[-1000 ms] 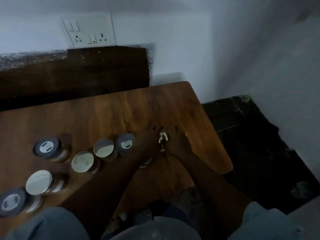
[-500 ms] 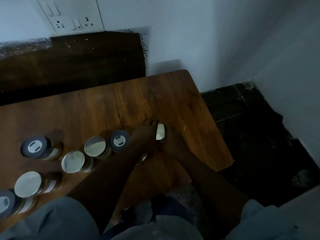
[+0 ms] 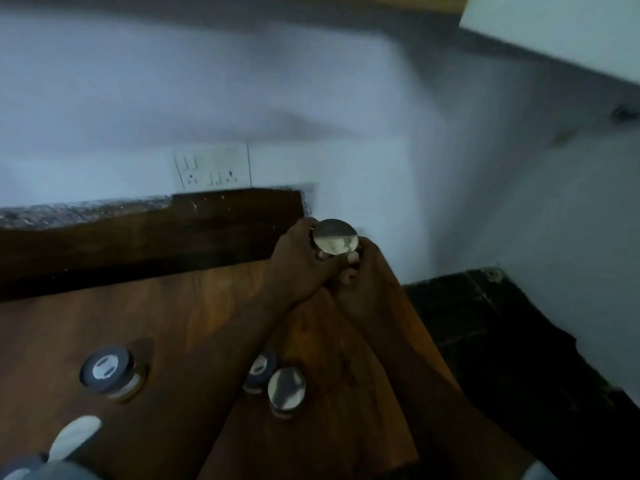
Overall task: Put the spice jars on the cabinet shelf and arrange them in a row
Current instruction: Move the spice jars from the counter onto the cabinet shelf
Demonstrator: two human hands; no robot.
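Both my hands hold one spice jar with a shiny silver lid (image 3: 334, 240), lifted above the far right corner of the wooden table (image 3: 166, 327). My left hand (image 3: 298, 261) wraps its left side and my right hand (image 3: 360, 289) grips it from the right and below. Other jars stand on the table: a dark-lidded jar (image 3: 105, 370) at the left, a dark-lidded jar (image 3: 261, 370) partly hidden by my left forearm, a silver-lidded jar (image 3: 286, 389) beside it, and a silver lid (image 3: 74, 438) at the lower left. A brown cabinet edge (image 3: 381, 1) shows at the top.
A white wall with a switch and socket plate (image 3: 213, 166) rises behind the table. A dark wooden board (image 3: 156, 233) leans along the wall. Dark floor (image 3: 512, 358) lies to the right of the table, next to a white side wall.
My hands have lifted the silver-lidded jar off the table and raised it toward the wall. The view has tilted upward, so fewer jars on the left are visible.
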